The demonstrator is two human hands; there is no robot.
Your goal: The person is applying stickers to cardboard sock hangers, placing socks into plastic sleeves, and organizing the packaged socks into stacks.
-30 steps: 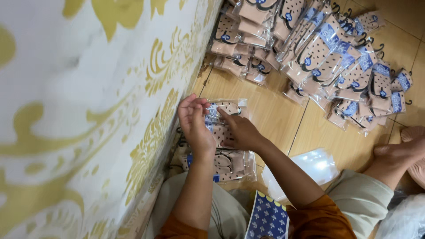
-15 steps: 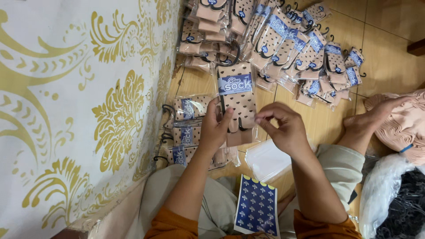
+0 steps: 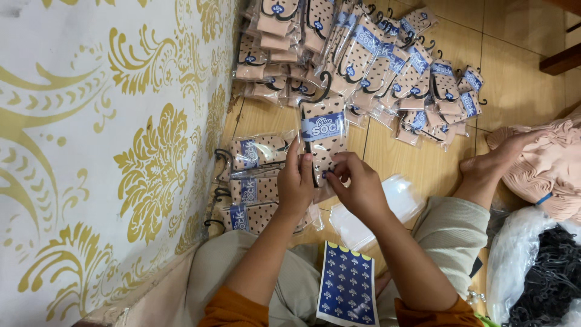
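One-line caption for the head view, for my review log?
Both hands, left hand and right hand, hold a packaged pair of dotted socks above a wooden floor strewn with similar packs.

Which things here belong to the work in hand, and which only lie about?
In hand:
left hand
right hand
dotted beige sock pack in clear plastic
blue patterned label sheet

Lying about:
pile of packed socks
bag of black hooks

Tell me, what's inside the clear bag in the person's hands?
The bag holds beige dotted socks on a black hook with a blue band. Both hands cover its lower end.
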